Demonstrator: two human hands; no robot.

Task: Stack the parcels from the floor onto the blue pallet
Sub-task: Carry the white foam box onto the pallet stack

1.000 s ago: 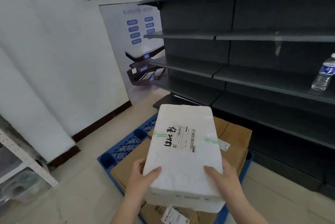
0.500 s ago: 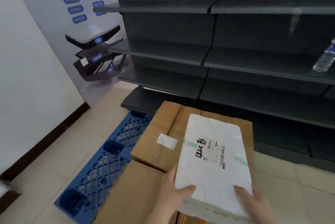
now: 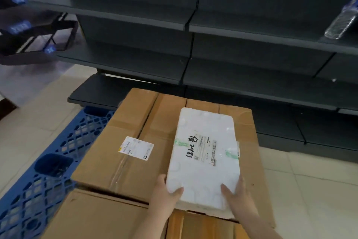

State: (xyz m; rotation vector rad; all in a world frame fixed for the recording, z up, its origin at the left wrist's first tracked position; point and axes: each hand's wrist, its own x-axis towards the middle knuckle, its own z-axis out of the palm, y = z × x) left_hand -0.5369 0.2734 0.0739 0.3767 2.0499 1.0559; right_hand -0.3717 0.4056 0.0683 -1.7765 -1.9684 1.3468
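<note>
Gripping the near end of the foam box (image 3: 203, 153), the left hand (image 3: 163, 194) and right hand (image 3: 237, 196) each lay a thumb on its top face, fingers hidden under the sides. Whether the foam box rests on the carton (image 3: 135, 161) beneath or hovers just above it cannot be told. It lies toward 3 o'clock on that carton, long axis pointing to 12. A label (image 3: 136, 148) sits at 9 o'clock from it. The pallet (image 3: 38, 180) shows at 8 o'clock, shelves (image 3: 232, 25) at 12, a bottle (image 3: 343, 19) at 2.
</note>
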